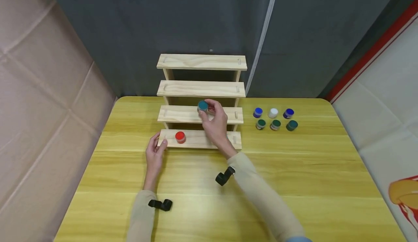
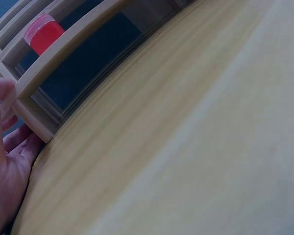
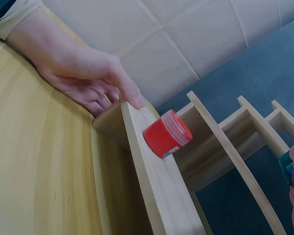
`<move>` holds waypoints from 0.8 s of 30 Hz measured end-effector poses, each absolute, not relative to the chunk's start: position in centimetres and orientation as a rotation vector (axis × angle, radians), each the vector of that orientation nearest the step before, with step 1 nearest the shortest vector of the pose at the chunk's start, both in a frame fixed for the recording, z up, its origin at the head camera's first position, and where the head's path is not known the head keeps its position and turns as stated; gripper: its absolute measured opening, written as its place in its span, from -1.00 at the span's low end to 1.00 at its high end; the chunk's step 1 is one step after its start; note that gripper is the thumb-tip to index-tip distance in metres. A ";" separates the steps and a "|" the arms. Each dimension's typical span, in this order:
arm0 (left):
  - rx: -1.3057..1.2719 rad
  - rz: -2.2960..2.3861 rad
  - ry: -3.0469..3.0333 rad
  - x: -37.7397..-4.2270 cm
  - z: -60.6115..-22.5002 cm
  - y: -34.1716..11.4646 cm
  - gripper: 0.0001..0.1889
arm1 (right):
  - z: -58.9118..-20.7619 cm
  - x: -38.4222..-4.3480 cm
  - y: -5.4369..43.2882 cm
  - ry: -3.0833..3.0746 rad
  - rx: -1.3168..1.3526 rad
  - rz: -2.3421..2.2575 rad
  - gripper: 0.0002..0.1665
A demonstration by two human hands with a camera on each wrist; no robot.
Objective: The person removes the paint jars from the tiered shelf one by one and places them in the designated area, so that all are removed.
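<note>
A stepped wooden rack [image 1: 201,89] with several shelves stands on the table. My left hand [image 1: 154,158] grips the left end of its lowest shelf, thumb on the top face and fingers around the side, as the right wrist view shows. On that shelf sits a small red jar [image 1: 180,137], upright, left of the middle; it also shows in the left wrist view. My right hand [image 1: 217,126] pinches a teal-lidded jar [image 1: 203,106] between thumb and fingers at the second shelf from the bottom. Whether this jar touches the board I cannot tell.
Right of the rack, small jars stand in two rows on the yellow wooden table [image 1: 294,176]. The back row has a blue jar [image 1: 258,112], a white jar [image 1: 273,113] and a dark blue jar [image 1: 289,113]. Green-lidded jars [image 1: 275,124] form the front row. A grey curtain [image 1: 196,17] hangs behind.
</note>
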State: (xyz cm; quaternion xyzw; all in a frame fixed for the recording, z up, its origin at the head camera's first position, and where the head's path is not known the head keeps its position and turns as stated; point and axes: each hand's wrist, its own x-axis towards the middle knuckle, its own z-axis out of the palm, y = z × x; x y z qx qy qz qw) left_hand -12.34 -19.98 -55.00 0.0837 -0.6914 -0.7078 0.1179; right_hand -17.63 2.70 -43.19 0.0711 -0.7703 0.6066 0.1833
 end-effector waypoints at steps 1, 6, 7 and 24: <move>0.243 -2.067 -2.023 -12.4 -55.1 -20.0 -0.52 | -43.2 -17.5 2.9 -2.168 0.198 1.716 -0.56; 0.246 -2.058 -2.019 -12.4 -55.1 -20.0 -0.52 | -43.4 -17.1 3.8 -2.119 0.174 1.736 -0.56; 0.248 -2.053 -2.021 -12.4 -55.1 -20.0 -0.52 | -43.0 -16.8 3.9 -2.106 0.165 1.746 -0.56; 0.257 -2.059 -2.007 -12.4 -54.8 -19.8 -0.51 | -40.6 -13.2 6.9 -2.082 0.032 1.778 -0.56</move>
